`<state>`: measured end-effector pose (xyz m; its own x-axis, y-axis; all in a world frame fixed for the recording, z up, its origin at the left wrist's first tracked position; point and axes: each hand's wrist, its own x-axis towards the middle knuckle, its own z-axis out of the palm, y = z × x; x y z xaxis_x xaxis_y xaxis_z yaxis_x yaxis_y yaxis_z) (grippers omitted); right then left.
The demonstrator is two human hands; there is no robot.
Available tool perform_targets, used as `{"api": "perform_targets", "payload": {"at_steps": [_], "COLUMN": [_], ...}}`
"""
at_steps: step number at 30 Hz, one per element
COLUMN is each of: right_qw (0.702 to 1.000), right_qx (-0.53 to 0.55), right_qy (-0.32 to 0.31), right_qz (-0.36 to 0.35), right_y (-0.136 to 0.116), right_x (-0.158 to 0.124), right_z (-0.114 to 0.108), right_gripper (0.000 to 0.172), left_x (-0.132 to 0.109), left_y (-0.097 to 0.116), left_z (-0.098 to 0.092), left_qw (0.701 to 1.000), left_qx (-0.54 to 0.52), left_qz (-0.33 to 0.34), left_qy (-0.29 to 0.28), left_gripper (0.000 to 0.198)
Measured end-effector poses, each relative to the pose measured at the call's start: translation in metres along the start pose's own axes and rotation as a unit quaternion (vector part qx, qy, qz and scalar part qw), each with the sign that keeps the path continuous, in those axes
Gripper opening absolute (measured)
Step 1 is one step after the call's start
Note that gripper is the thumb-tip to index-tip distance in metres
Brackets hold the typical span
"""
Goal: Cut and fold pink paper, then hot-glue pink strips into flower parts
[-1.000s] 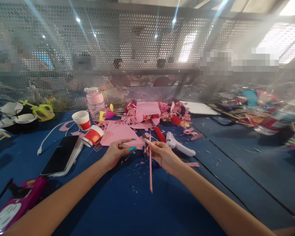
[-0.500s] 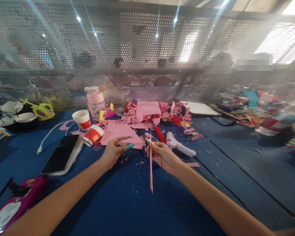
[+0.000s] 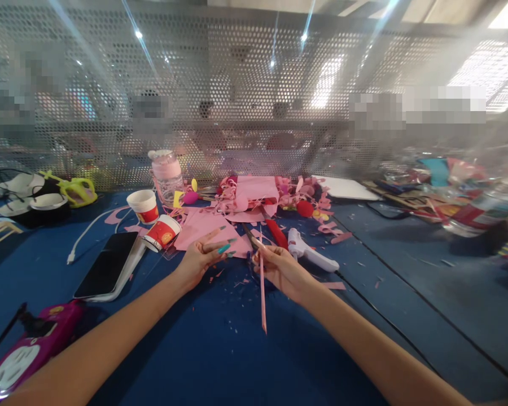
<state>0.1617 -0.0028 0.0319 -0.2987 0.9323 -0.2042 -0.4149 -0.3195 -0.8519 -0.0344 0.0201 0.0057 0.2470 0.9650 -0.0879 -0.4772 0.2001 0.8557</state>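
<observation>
My right hand (image 3: 281,270) is closed on a narrow pink paper strip (image 3: 263,301), pinched between thumb and finger and hanging down towards me. Dark scissors blades (image 3: 249,234) poke out beyond its fingers, and a bit of blue handle shows below them, partly hidden by the hand. To the left, my left hand (image 3: 198,259) is open, fingers apart, with long teal nails and nothing in it. Its fingertips are just in front of a pink paper sheet (image 3: 203,228) lying on the blue table (image 3: 220,361).
Right of the hands lies a white glue gun (image 3: 311,252) with a black cord. Pink paper scraps (image 3: 290,197) heap at the back. On the left are a phone (image 3: 108,265), paper cups (image 3: 163,232), a pink-lidded bottle (image 3: 166,172) and a purple power strip (image 3: 38,344).
My left hand's fingers have spread a little further apart. The right hand still holds the strip, nearly in the same place. The view has shifted slightly.
</observation>
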Motion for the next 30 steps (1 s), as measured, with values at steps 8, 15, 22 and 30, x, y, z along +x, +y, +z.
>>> {"api": "perform_targets", "payload": {"at_steps": [8, 15, 22, 30], "right_qw": [1.0, 1.0, 1.0, 1.0], "right_qx": [0.0, 0.003, -0.006, -0.016], "right_qy": [0.005, 0.001, 0.01, 0.006], "right_qz": [-0.001, 0.008, 0.015, 0.021], "right_y": [0.0004, 0.001, 0.0022, 0.0033], "right_x": [-0.0003, 0.0003, -0.0004, 0.0002], "right_z": [0.0003, 0.0, 0.0011, 0.0001], "right_gripper": [0.028, 0.029, 0.028, 0.028], "left_x": [0.001, 0.0026, 0.0015, 0.0015], "left_y": [0.0018, 0.0029, 0.0043, 0.0023], "left_z": [0.0007, -0.0012, -0.0008, -0.0018], "left_qw": [0.999, 0.998, 0.992, 0.989], "left_qx": [-0.033, -0.062, -0.103, -0.112], "left_qz": [0.014, 0.005, -0.005, -0.003], "left_qy": [-0.033, -0.026, -0.07, -0.1], "left_gripper": [0.066, 0.053, 0.054, 0.059]}}
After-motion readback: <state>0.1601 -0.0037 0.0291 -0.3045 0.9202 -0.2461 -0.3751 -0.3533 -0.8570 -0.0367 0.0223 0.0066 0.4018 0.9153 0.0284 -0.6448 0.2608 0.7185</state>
